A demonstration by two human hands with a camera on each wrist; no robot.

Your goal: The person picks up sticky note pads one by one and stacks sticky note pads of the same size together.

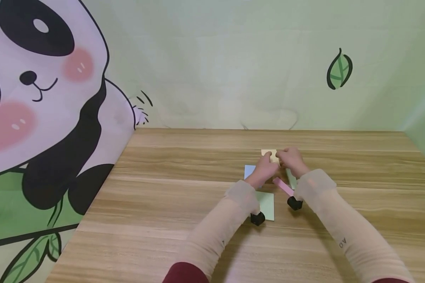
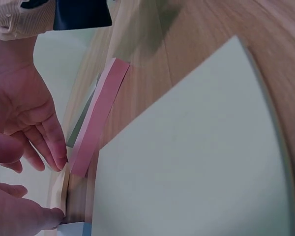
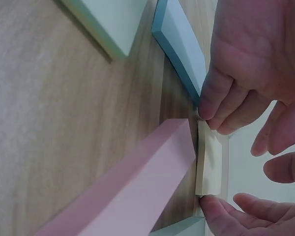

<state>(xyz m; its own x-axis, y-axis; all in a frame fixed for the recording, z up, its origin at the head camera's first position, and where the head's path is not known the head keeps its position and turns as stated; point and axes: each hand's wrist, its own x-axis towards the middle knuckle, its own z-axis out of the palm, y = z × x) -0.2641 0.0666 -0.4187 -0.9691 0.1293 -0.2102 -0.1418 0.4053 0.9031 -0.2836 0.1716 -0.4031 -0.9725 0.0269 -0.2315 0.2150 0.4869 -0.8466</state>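
Observation:
A pale yellow sticky note pad lies flat on the table between both hands. My left hand touches one end of it with the fingertips, the thumb held apart. At the opposite end, my right hand rests its fingertips against the pad's edge, as the right wrist view shows. A blue pad is beside the left hand, partly covered by it. Under the left wrist sits a larger light green pad. Nearer me than the yellow pad, a narrow pink pad lies aslant, next to a narrow green pad.
The wood-grain table extends to a pale green backdrop behind it, with a large panda printed at the left. A black wrist camera hangs under the left sleeve, another black camera under the right.

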